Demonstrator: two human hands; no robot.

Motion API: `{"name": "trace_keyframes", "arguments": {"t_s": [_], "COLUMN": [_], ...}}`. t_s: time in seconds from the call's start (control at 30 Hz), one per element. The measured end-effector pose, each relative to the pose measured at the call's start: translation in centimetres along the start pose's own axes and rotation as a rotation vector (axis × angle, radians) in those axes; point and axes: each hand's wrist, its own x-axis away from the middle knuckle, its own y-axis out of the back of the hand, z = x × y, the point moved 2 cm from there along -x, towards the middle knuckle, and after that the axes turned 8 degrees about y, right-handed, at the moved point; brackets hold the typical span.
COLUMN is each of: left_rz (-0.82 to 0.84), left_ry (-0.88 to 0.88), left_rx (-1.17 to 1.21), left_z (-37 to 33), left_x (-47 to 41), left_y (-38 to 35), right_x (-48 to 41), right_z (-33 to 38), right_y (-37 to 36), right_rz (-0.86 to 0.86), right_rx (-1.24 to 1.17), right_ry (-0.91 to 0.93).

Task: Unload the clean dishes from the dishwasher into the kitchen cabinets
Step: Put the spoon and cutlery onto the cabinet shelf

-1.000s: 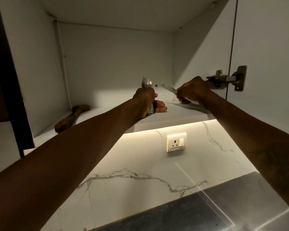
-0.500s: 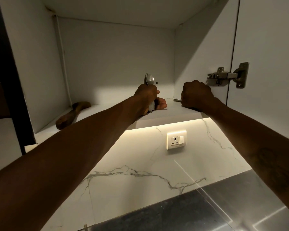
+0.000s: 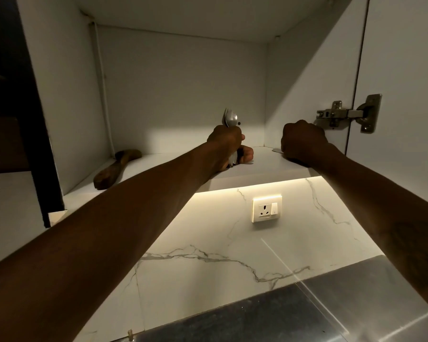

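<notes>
An open white wall cabinet has its shelf [image 3: 265,167] at hand height. My left hand [image 3: 226,144] grips a bundle of steel cutlery [image 3: 230,118] upright near the middle of the shelf, with spoon bowls sticking up above the fist. My right hand [image 3: 303,141] lies as a fist on the shelf's right end by the side wall. A small tip of a table knife [image 3: 277,150] pokes out to the left of that fist, flat on the shelf; the rest of the knife is hidden under the hand.
A brown wooden utensil [image 3: 116,169] lies on the shelf's left side. The cabinet door [image 3: 405,58] stands open at right on a metal hinge [image 3: 344,114]. Below are a lit marble backsplash with a wall socket [image 3: 266,209] and a steel surface [image 3: 307,314].
My right hand came down from holding the knife raised above the shelf to resting on the shelf with it. My left hand stayed in place with the cutlery.
</notes>
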Motion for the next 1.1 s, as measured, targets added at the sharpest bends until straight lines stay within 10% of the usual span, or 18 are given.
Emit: {"name": "trace_keyframes", "arguments": {"t_s": [1.1], "left_rz": [-0.01], "left_ry": [-0.008], "left_rx": [-0.033], "left_z": [0.1], "left_x": [-0.3], "left_y": [0.1], "right_x": [-1.2], "right_z": [0.3], "right_y": [1.0], "right_rz": [0.204], "right_rx": [-0.126], "right_ry": [-0.104]}}
